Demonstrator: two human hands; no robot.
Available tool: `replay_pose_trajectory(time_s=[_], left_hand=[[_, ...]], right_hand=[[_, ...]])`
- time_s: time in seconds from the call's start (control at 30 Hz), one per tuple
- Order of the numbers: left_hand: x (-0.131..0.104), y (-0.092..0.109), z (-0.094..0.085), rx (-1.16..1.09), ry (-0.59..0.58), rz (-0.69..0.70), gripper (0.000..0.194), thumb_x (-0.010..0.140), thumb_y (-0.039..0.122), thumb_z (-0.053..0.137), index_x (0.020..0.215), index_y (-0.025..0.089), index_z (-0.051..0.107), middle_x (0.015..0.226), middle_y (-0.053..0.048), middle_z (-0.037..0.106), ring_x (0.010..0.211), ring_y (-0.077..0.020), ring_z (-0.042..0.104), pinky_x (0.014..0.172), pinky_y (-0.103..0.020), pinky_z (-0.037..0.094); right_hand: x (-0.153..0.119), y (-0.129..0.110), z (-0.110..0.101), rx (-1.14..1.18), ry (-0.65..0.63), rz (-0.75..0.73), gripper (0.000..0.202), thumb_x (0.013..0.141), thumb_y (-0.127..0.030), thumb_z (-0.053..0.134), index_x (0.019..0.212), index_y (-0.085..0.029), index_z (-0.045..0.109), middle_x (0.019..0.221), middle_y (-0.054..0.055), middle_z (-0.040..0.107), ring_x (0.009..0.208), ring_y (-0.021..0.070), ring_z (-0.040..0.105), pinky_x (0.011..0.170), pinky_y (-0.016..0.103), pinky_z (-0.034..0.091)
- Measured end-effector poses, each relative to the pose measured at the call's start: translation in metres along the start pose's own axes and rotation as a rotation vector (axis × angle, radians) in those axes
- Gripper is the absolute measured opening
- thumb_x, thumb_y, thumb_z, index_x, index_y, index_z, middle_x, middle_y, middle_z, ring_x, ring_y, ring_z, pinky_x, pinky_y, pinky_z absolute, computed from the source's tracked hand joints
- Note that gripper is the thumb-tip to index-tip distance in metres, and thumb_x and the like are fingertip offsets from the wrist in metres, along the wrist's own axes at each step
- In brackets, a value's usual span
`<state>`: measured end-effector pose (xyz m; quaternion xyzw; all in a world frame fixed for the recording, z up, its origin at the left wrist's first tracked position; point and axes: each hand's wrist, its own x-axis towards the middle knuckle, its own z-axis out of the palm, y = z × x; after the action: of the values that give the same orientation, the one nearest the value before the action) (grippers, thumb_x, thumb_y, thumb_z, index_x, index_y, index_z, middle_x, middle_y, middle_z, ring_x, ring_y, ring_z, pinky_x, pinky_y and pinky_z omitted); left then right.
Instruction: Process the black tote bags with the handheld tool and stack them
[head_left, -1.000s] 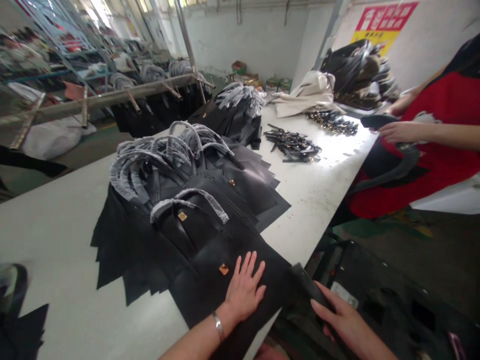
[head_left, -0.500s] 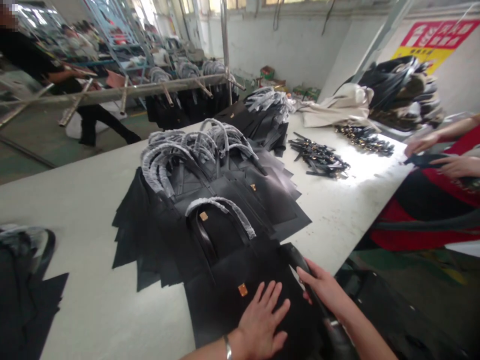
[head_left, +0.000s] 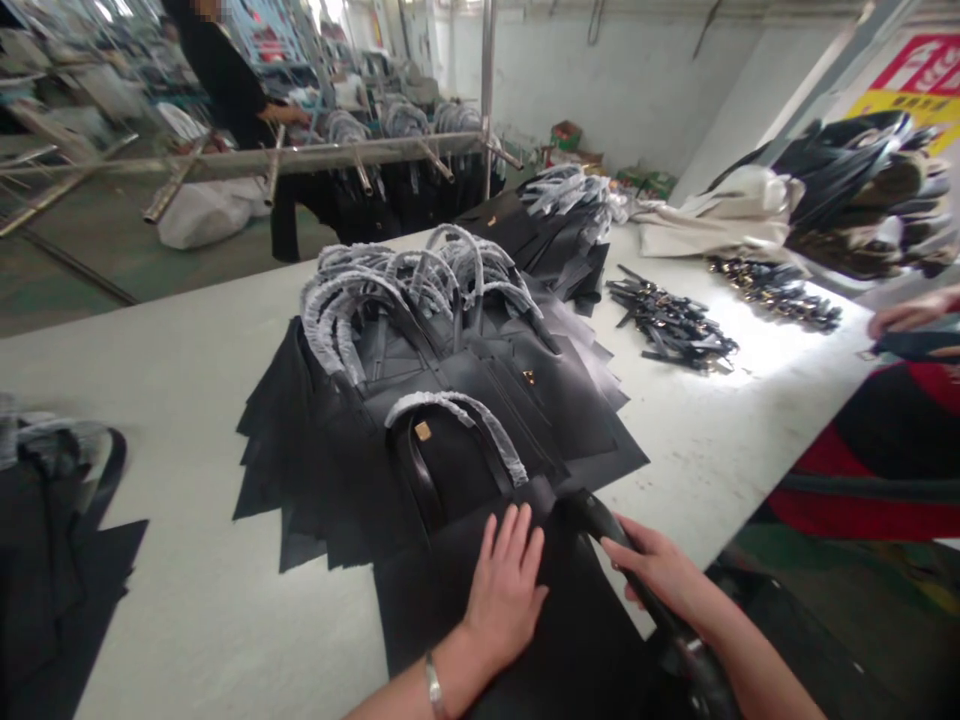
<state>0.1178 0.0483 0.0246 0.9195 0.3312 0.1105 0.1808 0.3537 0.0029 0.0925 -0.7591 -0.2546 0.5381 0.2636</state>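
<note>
My left hand (head_left: 506, 590) lies flat on a black bag panel (head_left: 577, 640), fingers stretched toward its top edge. My right hand (head_left: 660, 570) is wrapped round a black tool (head_left: 645, 585), whose front end rests at the panel's upper right corner. Just beyond my left hand, a bag handle in clear wrapping (head_left: 450, 405) arches up, with a small gold plate (head_left: 423, 431) beside it. Behind lies a fanned stack of black bag panels (head_left: 480, 380) with several wrapped handles (head_left: 345, 310).
The white table (head_left: 187, 400) holds black straps (head_left: 675, 320), more hardware pieces (head_left: 780, 285) and beige cloth (head_left: 720, 215). More black panels (head_left: 67, 590) lie at the left. A co-worker's hand (head_left: 911, 315) shows at the right; another person (head_left: 225, 70) stands beyond a metal rack (head_left: 300, 155).
My left hand has moved up the panel, and the gold plate near it no longer shows. The view has shifted left, and the person behind the rack now stands farther right.
</note>
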Motion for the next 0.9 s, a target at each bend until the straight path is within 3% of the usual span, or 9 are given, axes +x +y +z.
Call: replay_pose_trajectory(time_s=[0.07, 0.13, 0.3, 0.37, 0.5, 0.6, 0.7, 0.8, 0.9], left_hand=[[0.016, -0.015, -0.003, 0.049, 0.058, -0.145, 0.075, 0.079, 0.033, 0.075, 0.144, 0.017, 0.041, 0.16, -0.019, 0.024, 0.145, -0.041, 0.025, 0.113, -0.063, 0.029], [0.028, -0.029, -0.004, 0.038, 0.068, -0.218, 0.081, 0.072, 0.033, 0.082, 0.142, 0.019, 0.044, 0.154, -0.019, 0.034, 0.139, -0.0415, 0.035, 0.109, -0.062, 0.036], [0.041, -0.05, -0.017, -0.201, 0.142, -0.374, 0.073, 0.073, 0.017, 0.08, 0.138, 0.017, 0.045, 0.129, -0.013, 0.059, 0.118, -0.0291, 0.058, 0.102, -0.047, 0.048], [0.041, -0.048, -0.026, -0.31, 0.163, -0.376, 0.063, 0.079, 0.011, 0.074, 0.135, 0.02, 0.049, 0.117, -0.008, 0.065, 0.108, -0.0233, 0.063, 0.098, -0.042, 0.051], [0.041, -0.027, -0.036, -0.408, 0.185, -0.214, 0.046, 0.087, 0.012, 0.064, 0.131, 0.027, 0.056, 0.108, -0.002, 0.069, 0.097, -0.0187, 0.065, 0.09, -0.036, 0.055], [0.049, -0.009, -0.023, -0.395, 0.104, -0.072, 0.043, 0.09, 0.012, 0.061, 0.13, 0.027, 0.057, 0.113, -0.002, 0.069, 0.099, -0.0183, 0.064, 0.091, -0.035, 0.054], [0.06, 0.001, 0.004, -0.227, -0.02, 0.011, 0.048, 0.088, 0.012, 0.064, 0.133, 0.023, 0.054, 0.129, -0.006, 0.063, 0.111, -0.0234, 0.059, 0.096, -0.042, 0.05], [0.063, 0.004, 0.029, -0.052, -0.043, 0.024, 0.048, 0.088, 0.018, 0.066, 0.135, 0.02, 0.053, 0.136, -0.01, 0.057, 0.118, -0.0277, 0.053, 0.098, -0.047, 0.047], [0.06, 0.004, 0.039, 0.015, -0.016, 0.065, 0.045, 0.092, 0.021, 0.062, 0.136, 0.021, 0.053, 0.139, -0.011, 0.054, 0.121, -0.0273, 0.05, 0.1, -0.046, 0.044]], right_hand=[[0.003, -0.002, 0.004, -0.017, 0.014, -0.025, 0.055, 0.078, -0.046, 0.062, 0.126, -0.019, 0.058, 0.063, -0.005, 0.059, 0.042, 0.0141, 0.057, 0.041, 0.026, 0.046], [0.006, -0.004, 0.011, -0.015, 0.09, -0.054, 0.06, 0.078, -0.047, 0.062, 0.131, -0.019, 0.056, 0.063, -0.004, 0.061, 0.045, 0.0158, 0.059, 0.046, 0.028, 0.049], [-0.007, 0.007, 0.015, 0.106, 0.285, -0.106, 0.081, 0.073, -0.055, 0.065, 0.143, -0.018, 0.048, 0.07, -0.002, 0.066, 0.053, 0.0187, 0.063, 0.053, 0.031, 0.053], [-0.02, 0.017, 0.009, 0.156, 0.312, -0.089, 0.085, 0.07, -0.058, 0.068, 0.143, -0.017, 0.048, 0.067, -0.002, 0.065, 0.053, 0.0197, 0.063, 0.051, 0.03, 0.051], [-0.045, 0.035, -0.004, 0.264, 0.356, -0.024, 0.095, 0.067, -0.061, 0.072, 0.146, -0.016, 0.043, 0.058, -0.004, 0.061, 0.049, 0.0198, 0.059, 0.044, 0.029, 0.046], [-0.06, 0.042, -0.011, 0.302, 0.397, 0.0, 0.1, 0.066, -0.062, 0.073, 0.148, -0.016, 0.041, 0.056, -0.004, 0.061, 0.049, 0.0197, 0.058, 0.045, 0.029, 0.046], [-0.07, 0.045, -0.016, 0.282, 0.429, 0.019, 0.099, 0.067, -0.061, 0.072, 0.149, -0.016, 0.04, 0.053, -0.004, 0.061, 0.049, 0.0194, 0.058, 0.045, 0.028, 0.045], [-0.069, 0.05, -0.016, 0.278, 0.36, 0.033, 0.094, 0.07, -0.058, 0.07, 0.147, -0.014, 0.041, 0.051, -0.005, 0.059, 0.047, 0.0177, 0.056, 0.044, 0.026, 0.043], [-0.056, 0.055, -0.013, 0.28, 0.246, 0.052, 0.085, 0.071, -0.054, 0.069, 0.142, -0.014, 0.044, 0.052, -0.006, 0.057, 0.044, 0.0154, 0.054, 0.042, 0.025, 0.042]])
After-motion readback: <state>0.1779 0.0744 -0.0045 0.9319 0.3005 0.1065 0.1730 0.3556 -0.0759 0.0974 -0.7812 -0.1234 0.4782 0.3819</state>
